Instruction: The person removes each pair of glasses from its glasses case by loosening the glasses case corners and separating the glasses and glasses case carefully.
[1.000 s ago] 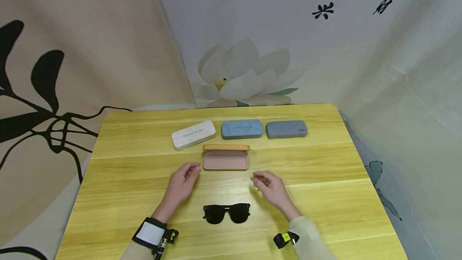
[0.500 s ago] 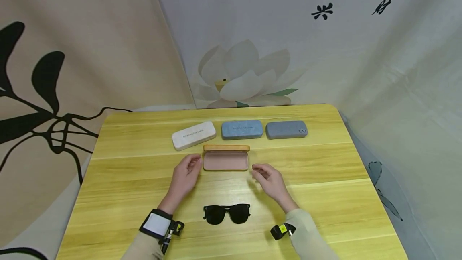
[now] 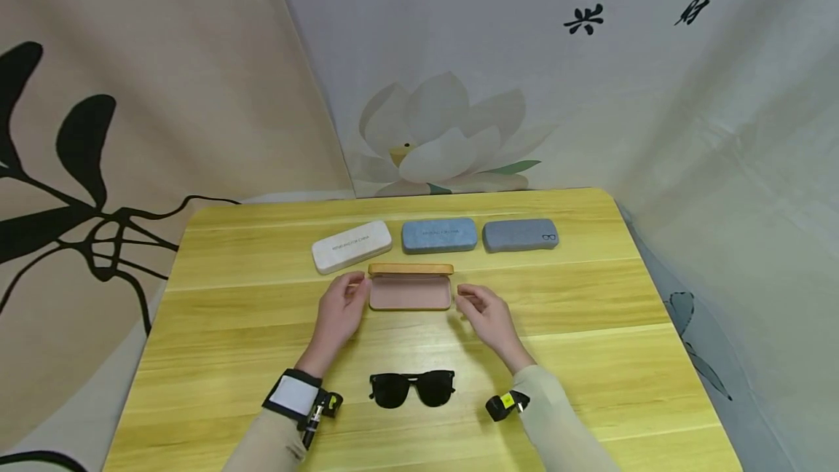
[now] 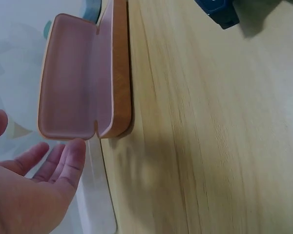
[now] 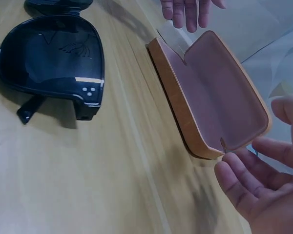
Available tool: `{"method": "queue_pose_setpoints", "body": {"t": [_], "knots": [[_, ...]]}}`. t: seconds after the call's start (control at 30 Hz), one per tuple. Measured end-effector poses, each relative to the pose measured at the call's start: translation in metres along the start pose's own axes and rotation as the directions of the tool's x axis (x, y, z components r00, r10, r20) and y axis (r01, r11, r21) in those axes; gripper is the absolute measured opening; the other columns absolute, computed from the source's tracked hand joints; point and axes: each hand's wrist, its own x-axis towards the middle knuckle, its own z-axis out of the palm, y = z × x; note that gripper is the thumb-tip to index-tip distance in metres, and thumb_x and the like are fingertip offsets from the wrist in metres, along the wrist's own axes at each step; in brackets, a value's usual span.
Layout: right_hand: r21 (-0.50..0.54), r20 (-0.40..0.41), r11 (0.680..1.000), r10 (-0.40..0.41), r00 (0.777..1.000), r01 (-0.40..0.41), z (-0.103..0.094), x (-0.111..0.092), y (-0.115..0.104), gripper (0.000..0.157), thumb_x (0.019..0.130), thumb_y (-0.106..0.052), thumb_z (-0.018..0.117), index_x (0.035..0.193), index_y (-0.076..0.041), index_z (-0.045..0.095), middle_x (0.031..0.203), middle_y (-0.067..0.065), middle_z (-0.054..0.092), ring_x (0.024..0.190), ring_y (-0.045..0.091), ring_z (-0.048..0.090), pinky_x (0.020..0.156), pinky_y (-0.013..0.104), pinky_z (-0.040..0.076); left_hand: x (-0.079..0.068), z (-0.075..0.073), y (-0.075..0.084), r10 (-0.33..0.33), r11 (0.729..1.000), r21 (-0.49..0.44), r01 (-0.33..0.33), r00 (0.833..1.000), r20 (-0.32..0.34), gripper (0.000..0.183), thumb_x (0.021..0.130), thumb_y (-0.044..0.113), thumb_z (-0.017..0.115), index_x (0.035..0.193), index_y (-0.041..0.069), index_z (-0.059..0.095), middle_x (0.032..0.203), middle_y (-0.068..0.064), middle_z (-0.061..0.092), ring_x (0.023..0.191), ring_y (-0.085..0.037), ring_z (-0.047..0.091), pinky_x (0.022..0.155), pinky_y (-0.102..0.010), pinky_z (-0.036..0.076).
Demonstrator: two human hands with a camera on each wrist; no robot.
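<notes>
An orange-brown glasses case with a pink lining lies with its lid raised in the middle of the table. My left hand is at its left end, fingers loosely bent; in the left wrist view the fingertips come right up to the case, and I cannot tell whether they touch. At the other end is my right hand, relaxed and holding nothing. Its fingertips are close to the case's corner in the right wrist view. Black sunglasses lie between the forearms, nearer me.
Behind the orange-brown case a white glasses case, a blue one and a grey one lie closed in a row. The wooden table has cloth hangings behind it and at the sides.
Both hands have moved forward, away from me, until they flank the orange-brown case. The cases and the sunglasses have stayed where they were.
</notes>
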Motion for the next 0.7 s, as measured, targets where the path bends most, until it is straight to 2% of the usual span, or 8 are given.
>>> {"method": "queue_pose_setpoints", "body": {"t": [0.23,0.47,0.57,0.7], "knots": [[0.003,0.0,1.0,0.02,1.0,-0.02,0.002,0.007,-0.001,0.04,0.104,-0.023,0.064,0.137,0.0,0.064,0.132,0.017,0.067,0.114,0.035,0.068,0.093,0.047,0.058,0.007,0.004,0.0,-0.053,0.998,0.018,0.053,0.999,-0.001,0.05,0.108,0.038,0.055,0.142,0.001,0.058,0.138,-0.019,0.059,0.122,-0.037,0.06,0.099,-0.052,0.053],[0.012,-0.013,0.999,0.036,0.999,-0.036,0.005,0.015,-0.001,0.047,0.104,-0.028,0.063,0.143,-0.002,0.06,0.135,0.019,0.066,0.115,0.037,0.068,0.09,0.049,0.059,0.013,0.008,0.0,-0.061,0.997,0.046,0.063,0.998,-0.023,0.054,0.106,0.041,0.056,0.14,-0.002,0.059,0.136,-0.022,0.06,0.12,-0.04,0.061,0.098,-0.054,0.051],[0.05,-0.008,0.996,0.069,0.998,-0.068,0.007,0.019,-0.001,0.05,0.104,-0.03,0.064,0.145,-0.002,0.057,0.136,0.02,0.065,0.111,0.038,0.069,0.085,0.049,0.06,0.016,0.01,0.001,-0.088,0.995,0.037,0.089,0.996,-0.021,0.056,0.106,0.043,0.056,0.141,-0.001,0.059,0.138,-0.022,0.061,0.121,-0.04,0.062,0.099,-0.054,0.052],[0.102,-0.001,0.986,0.132,0.991,-0.132,0.009,0.024,-0.004,0.054,0.103,-0.035,0.065,0.147,-0.004,0.056,0.138,0.02,0.063,0.097,0.039,0.073,0.078,0.05,0.061,0.019,0.013,0.001,-0.12,0.992,0.021,0.121,0.993,-0.019,0.058,0.106,0.045,0.056,0.141,0.0,0.06,0.14,-0.023,0.062,0.122,-0.04,0.064,0.099,-0.053,0.053]]}}
